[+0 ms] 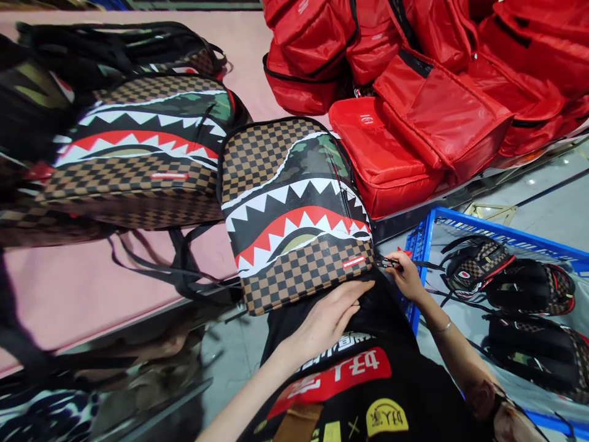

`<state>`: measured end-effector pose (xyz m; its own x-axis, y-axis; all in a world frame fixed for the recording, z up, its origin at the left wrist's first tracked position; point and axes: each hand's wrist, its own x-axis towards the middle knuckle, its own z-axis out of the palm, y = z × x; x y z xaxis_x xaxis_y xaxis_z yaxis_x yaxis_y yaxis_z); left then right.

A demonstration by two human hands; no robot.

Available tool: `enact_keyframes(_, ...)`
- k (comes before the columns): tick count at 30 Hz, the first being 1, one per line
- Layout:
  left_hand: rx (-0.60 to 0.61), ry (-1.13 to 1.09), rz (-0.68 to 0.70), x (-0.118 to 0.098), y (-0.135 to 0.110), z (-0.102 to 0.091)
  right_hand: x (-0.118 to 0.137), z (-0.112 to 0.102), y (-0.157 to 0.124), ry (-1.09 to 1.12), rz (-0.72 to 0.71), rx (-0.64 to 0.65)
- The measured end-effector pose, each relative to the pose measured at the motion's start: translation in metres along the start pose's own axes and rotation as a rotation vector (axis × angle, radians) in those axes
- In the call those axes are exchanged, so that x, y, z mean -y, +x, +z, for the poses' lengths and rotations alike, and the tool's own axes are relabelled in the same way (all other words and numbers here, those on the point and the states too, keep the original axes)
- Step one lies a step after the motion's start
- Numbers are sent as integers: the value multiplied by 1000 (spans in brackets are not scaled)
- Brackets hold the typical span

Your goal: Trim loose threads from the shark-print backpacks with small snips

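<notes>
A checkered backpack (299,209) with a shark-mouth print lies front up before me at the table's edge. Its lower edge is towards my body. My left hand (329,313) is by that edge, fingers stretched out and pointing right; nothing shows in its grasp. At the bag's lower right corner, the fingers of my right hand (407,276) are closed around a thin dark thing (387,263), too small to make out. A black strap end (430,266) sticks out to the right of this hand, and a small red bit shows above its fingers.
Similar checkered backpacks (133,153) lie on the pink tabletop (184,313) at left, straps (184,258) hanging forward. Red bags (442,116) are heaped at back right. A blue crate (421,245) to my right, lined with clear plastic, holds several dark bags (524,285).
</notes>
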<state>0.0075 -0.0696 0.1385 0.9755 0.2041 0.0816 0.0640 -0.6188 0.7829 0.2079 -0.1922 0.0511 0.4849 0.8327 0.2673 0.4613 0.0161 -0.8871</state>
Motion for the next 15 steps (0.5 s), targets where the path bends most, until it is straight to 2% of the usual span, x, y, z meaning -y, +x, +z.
enact_keyframes(2, 29, 14, 17, 2, -1, 2, -9, -1, 8, -31, -98, 31)
enact_keyframes(5, 12, 51, 9, 5, -4, 3, -14, 1, 19, -78, -196, 51)
enact_keyframes(15, -63, 54, -31, 0, -5, 2, -22, 4, 34, -175, -327, 63)
